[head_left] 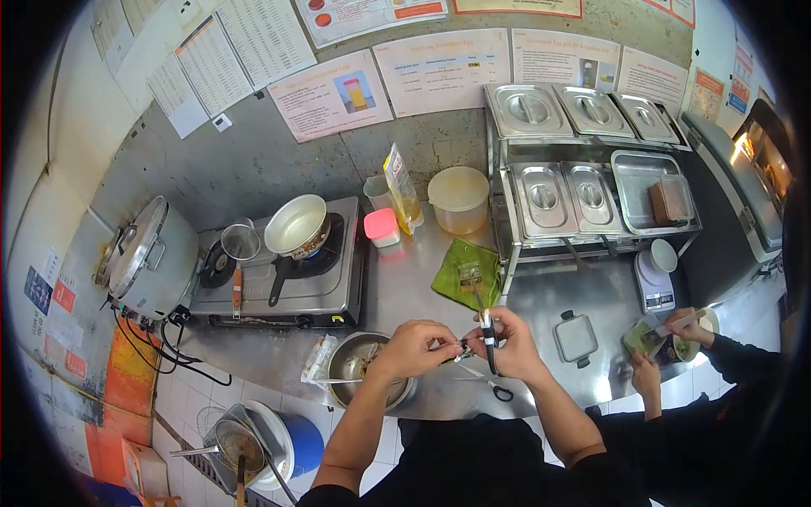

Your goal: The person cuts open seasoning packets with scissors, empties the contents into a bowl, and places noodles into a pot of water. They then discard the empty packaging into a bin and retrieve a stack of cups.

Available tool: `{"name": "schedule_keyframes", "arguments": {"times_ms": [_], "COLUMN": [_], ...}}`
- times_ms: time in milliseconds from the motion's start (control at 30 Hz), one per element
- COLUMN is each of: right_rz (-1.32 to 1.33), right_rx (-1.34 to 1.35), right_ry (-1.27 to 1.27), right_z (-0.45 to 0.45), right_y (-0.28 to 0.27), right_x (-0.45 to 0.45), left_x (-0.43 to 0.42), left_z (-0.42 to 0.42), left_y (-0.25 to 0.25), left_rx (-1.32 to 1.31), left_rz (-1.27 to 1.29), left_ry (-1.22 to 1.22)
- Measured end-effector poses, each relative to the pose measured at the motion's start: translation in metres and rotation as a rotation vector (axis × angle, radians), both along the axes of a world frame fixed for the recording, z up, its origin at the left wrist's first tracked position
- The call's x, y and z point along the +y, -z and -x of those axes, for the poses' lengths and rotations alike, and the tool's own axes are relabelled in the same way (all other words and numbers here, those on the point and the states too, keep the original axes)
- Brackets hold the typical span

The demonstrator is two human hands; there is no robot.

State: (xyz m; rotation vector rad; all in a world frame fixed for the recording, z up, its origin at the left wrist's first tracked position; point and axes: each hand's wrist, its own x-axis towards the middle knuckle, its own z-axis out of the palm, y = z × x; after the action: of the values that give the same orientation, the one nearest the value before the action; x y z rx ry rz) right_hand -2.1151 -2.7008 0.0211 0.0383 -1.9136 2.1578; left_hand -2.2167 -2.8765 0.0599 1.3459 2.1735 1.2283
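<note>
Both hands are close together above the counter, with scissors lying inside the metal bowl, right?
Not quite: the head view shows the scissors on the counter, right of the metal bowl. The left hand and right hand are indeed close together.

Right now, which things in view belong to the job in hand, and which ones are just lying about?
Likely in the job:
small dark piece, between left hand and right hand, too small to identify
dark-handled tool, in the right hand
perhaps scissors and metal bowl, near but not held

Seemingly lying about:
green cloth
pink-lidded tub
kitchen scale
</note>
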Motion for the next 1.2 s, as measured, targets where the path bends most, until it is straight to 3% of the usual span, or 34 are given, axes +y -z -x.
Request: {"name": "schedule_keyframes", "arguments": {"times_ms": [267,333,433,700,800,833,933,967,1100,1200], "right_rz": [-0.001,0.037,0.098,-0.138,0.088,-0.019,-0.132,-0.008,-0.073,-0.116], "right_rx": [0.033,-0.083,-0.023,-0.045,0.004,0.000,-0.049,-0.032,-0.048,0.028], "right_ry": [0.212,0.116,-0.057,-0.058,-0.184,-0.248,-0.090,-0.094,-0.209,-0.082], "right_z": [-0.014,-0.015,-0.008,-0.009,-0.008,-0.009,-0.005,-0.005,0.000,0.007], "right_y": [-0.004,0.004,0.000,0.011,0.009,-0.006,-0.005,-0.009,-0.015,-0.005], "right_x": [0.007,0.007,0.009,0.015,0.010,0.011,0.015,0.012,0.005,-0.002], "left_x": [-0.003,-0.001,-0.001,-0.007,-0.007,-0.008,-0.010,-0.010,-0.007,-0.008], "left_z": [-0.004,-0.005,-0.002,-0.002,0.000,0.001,0.002,0.003,0.002,0.001], "left_y": [0.009,0.001,0.004,-0.002,-0.004,-0.004,-0.011,-0.011,-0.015,-0.012], "left_rx": [-0.211,-0.103,0.032,-0.013,0.009,0.023,0.006,0.005,0.033,-0.067], "left_rz": [-0.075,-0.063,-0.078,-0.049,-0.054,-0.068,-0.028,-0.028,0.034,0.086], "left_ry": [-0.200,-0.186,-0.133,-0.149,-0.146,-0.131,-0.087,-0.088,-0.008,-0.061]}}
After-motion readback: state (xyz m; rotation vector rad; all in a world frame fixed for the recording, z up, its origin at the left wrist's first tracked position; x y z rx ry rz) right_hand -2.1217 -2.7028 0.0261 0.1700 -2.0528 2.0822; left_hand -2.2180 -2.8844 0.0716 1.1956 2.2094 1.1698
